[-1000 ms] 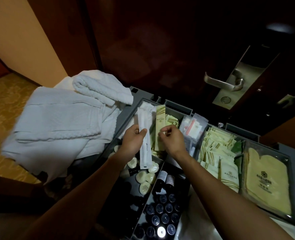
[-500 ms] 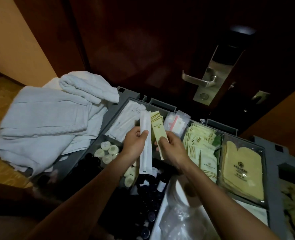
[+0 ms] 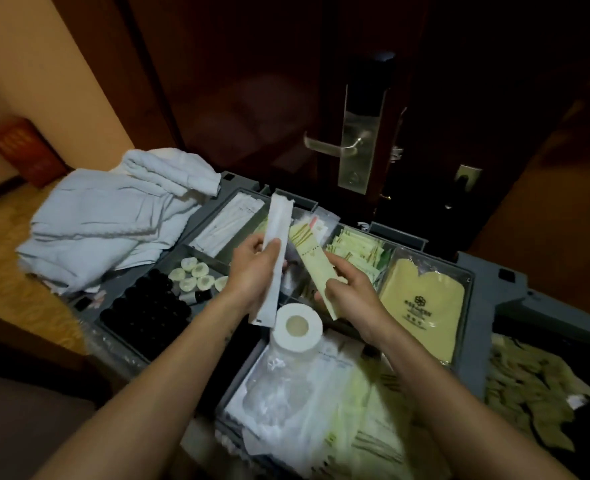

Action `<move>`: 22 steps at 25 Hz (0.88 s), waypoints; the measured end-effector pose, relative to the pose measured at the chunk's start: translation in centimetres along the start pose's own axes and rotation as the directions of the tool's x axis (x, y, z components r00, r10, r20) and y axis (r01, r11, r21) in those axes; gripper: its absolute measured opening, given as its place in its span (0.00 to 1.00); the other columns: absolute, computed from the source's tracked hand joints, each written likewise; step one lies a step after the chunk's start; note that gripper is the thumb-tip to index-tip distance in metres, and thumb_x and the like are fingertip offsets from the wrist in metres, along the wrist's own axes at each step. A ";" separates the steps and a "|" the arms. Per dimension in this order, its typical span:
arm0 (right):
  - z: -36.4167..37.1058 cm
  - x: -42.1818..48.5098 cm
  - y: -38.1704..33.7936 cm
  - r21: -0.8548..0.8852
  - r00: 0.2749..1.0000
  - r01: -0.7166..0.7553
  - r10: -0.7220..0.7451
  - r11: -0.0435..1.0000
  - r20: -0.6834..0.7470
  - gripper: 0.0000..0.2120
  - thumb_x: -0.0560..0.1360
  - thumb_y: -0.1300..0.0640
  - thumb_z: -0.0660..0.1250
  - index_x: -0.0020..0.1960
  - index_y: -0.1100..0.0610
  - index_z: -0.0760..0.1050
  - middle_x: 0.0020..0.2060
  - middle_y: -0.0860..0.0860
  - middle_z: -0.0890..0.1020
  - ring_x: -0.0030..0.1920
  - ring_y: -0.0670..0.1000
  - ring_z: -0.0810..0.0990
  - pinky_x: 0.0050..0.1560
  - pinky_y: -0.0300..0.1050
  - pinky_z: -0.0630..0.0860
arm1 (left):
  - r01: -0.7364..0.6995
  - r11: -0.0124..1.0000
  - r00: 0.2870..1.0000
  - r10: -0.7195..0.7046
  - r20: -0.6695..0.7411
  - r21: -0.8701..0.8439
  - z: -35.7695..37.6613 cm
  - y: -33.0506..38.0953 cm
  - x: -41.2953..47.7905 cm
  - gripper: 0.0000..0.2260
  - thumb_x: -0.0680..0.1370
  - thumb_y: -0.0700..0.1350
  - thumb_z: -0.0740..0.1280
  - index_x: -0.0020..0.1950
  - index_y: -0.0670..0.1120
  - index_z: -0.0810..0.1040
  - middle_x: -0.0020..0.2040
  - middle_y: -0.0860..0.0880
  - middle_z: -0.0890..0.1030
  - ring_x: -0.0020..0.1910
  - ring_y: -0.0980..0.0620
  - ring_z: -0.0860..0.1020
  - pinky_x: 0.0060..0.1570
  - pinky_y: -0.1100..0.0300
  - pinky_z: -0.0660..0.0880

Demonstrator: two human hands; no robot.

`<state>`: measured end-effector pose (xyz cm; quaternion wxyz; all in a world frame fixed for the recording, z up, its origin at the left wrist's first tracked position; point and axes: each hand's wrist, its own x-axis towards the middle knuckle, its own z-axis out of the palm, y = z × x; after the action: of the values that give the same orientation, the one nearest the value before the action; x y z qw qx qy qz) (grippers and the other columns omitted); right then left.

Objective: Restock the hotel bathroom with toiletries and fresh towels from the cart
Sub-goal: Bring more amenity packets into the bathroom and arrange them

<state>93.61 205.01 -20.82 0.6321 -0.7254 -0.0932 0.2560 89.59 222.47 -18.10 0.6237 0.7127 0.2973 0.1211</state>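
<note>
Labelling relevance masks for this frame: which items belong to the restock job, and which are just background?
Job: left hand holding long white packet; right hand holding pale green packet; white towels; toilet roll; round soaps; dark bottles.
Background: door handle; patterned carpet; red object.

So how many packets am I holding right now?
2. A long white packet is pinched in the left hand. A pale green packet is in the right hand, just beside it. Another could be stacked unseen behind either one.
</note>
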 end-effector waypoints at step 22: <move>-5.5 -7.0 2.0 -0.027 0.964 0.101 -0.104 0.995 -0.244 0.22 0.81 0.43 0.64 0.36 0.57 0.72 0.28 0.52 0.73 0.29 0.49 0.71 0.33 0.41 0.70 | 0.094 0.985 0.956 -0.049 0.289 -0.144 5.9 -2.1 -9.0 0.11 0.78 0.38 0.61 0.54 0.46 0.82 0.43 0.43 0.86 0.40 0.45 0.86 0.37 0.54 0.82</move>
<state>89.94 196.68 -20.62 0.6457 -0.7504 -0.0536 0.1307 85.06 212.52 -19.48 0.7178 0.6604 0.2198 0.0174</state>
